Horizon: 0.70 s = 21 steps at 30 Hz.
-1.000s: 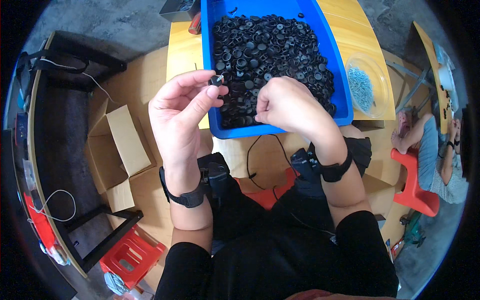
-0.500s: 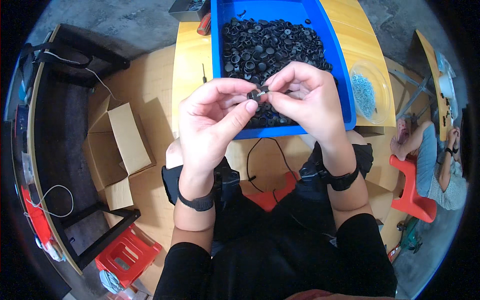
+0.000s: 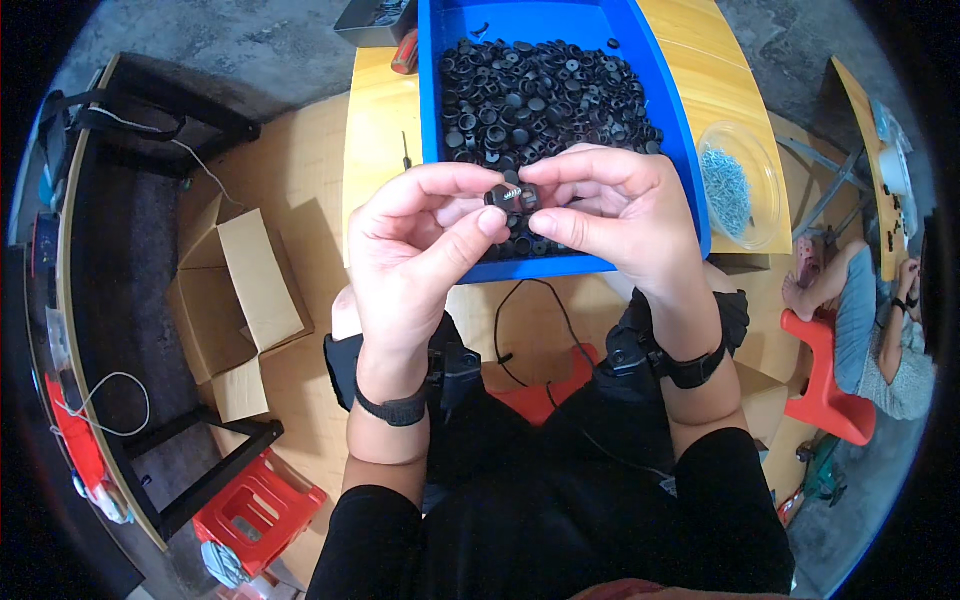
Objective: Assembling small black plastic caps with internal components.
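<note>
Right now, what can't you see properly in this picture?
In the head view:
- Small black plastic piece: partly covered by left hand and right hand.
- Blue rectangular tray: far end cut off by top edge.
- Thin bluish pieces in clear round tub: too small to count.

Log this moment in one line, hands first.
left hand: pinching small black plastic piece; right hand: gripping that piece's right side; location: above blue tray of black caps; tray's right: round clear tub
</note>
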Available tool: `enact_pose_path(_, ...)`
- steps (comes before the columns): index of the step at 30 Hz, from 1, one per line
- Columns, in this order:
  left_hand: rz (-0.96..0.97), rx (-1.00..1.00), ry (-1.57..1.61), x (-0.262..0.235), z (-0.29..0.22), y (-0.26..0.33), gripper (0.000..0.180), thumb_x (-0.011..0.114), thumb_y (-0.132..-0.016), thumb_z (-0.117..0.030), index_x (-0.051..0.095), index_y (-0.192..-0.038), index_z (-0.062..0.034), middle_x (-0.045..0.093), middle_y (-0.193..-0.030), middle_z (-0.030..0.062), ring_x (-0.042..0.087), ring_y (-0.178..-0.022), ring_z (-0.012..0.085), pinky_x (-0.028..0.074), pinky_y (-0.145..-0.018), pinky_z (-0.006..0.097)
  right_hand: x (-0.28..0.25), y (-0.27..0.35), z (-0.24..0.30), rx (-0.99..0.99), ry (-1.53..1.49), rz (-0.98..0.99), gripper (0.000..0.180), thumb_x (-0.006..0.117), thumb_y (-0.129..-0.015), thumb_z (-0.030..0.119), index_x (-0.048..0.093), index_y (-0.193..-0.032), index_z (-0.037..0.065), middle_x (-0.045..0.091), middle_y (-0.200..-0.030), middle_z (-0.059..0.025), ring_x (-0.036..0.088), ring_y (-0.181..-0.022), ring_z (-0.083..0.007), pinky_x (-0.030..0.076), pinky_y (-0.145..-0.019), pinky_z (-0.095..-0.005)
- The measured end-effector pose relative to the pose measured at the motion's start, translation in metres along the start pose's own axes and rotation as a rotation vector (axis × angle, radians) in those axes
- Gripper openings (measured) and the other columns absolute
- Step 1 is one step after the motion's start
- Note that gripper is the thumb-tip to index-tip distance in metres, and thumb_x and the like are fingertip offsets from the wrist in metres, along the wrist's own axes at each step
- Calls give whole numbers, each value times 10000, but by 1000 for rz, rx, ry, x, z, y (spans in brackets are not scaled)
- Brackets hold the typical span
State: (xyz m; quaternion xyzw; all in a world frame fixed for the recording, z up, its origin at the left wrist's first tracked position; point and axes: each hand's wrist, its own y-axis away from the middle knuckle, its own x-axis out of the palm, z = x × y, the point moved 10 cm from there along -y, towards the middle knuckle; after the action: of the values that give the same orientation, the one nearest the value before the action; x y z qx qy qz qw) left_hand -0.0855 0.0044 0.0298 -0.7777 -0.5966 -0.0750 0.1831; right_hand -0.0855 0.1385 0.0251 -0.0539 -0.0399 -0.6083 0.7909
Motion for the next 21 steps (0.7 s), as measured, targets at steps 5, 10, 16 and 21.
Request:
enact_pose_path(5,-9,-33,3,1,1,1,189,607,-794,7,582,-974,58,633,-912,166,636,-825,205,549,-681,277,-7,5,9,-62,66,-68,250,675,-741,-27,641,-987,-7,633,-855,-57,595,-765,-88,496,-652,-211)
enact_pose_path(10,-14,5,4,5,-10,6,274,662,-732,81,600,-997,54,633,-934,108,616,-824,133,510,-735,225,-10,9,29,-190,30,-50,253,681,-732,-35,639,-981,-12,624,-844,-56,599,-760,-97,491,-638,-207)
enact_pose_path(16,0,56,15,12,-19,10,261,688,-712,74,616,-962,59,634,-917,116,619,-811,138,510,-734,231,4,13,41,-350,87,10,263,704,-715,-20,648,-971,4,610,-799,-69,594,-712,-101,488,-609,-207)
enact_pose_path(21,-11,70,-85,13,-27,12,238,689,-716,62,623,-945,60,634,-914,126,624,-806,145,513,-730,235,4,13,38,-330,77,21,276,715,-700,-14,650,-968,1,612,-791,-69,590,-704,-100,481,-600,-206)
